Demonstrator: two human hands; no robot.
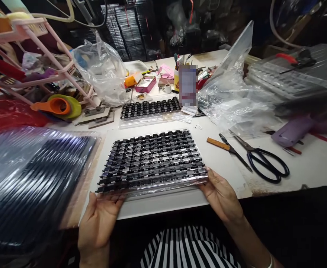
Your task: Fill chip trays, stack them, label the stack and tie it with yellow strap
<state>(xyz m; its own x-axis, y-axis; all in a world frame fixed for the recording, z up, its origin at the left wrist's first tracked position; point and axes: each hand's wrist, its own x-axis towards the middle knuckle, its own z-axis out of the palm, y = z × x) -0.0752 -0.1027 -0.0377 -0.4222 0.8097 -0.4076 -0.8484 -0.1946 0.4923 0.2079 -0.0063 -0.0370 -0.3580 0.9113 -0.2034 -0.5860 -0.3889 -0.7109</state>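
Observation:
A clear plastic tray filled with rows of small black parts lies in front of me over a white board on the table. My left hand grips its near left corner, thumb at the edge and fingers beneath. At the near right corner, my right hand holds the tray with the thumb on the side and fingers partly hidden underneath. Behind it sits a second tray with similar black parts.
Plastic-wrapped black strips lie at the left. Scissors and a pointed tool rest at the right. Farther back are a pink rack, clear bags, a pen cup and a purple tool.

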